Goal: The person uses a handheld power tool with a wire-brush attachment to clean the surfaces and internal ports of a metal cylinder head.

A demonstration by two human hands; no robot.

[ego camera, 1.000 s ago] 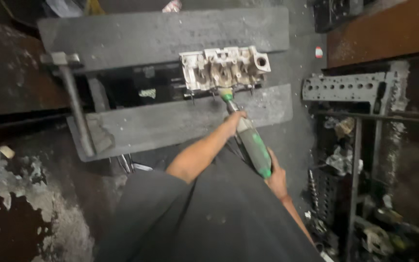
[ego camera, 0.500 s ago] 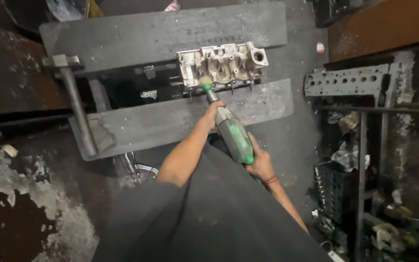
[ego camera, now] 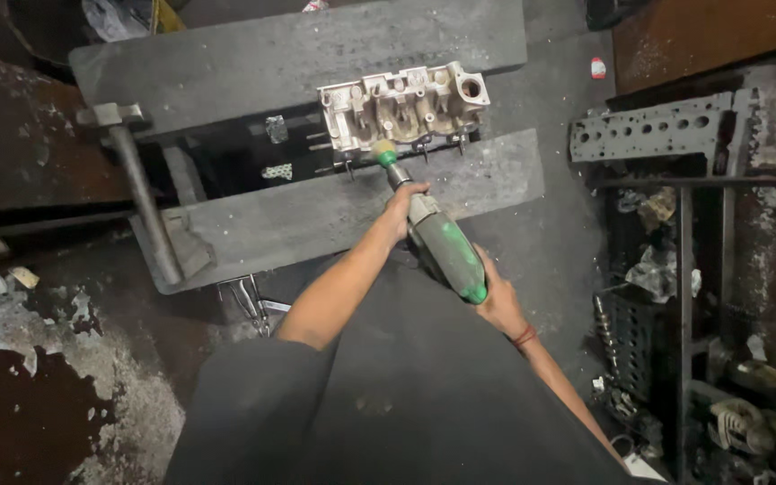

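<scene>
The person holds a green power tool (ego camera: 437, 247) with both hands. The left hand (ego camera: 403, 205) is closed around the front part of the tool, just behind its narrow neck. The right hand (ego camera: 498, 304) is closed around the back end of the tool. The tip of the tool touches the lower edge of a pale metal engine part (ego camera: 401, 106). This part lies across the gap between two dark slabs (ego camera: 316, 211). A hammer (ego camera: 141, 193) lies on the left end of the slabs. On the right stands a metal rack (ego camera: 675, 269) with a plate with holes (ego camera: 648, 135) on top.
</scene>
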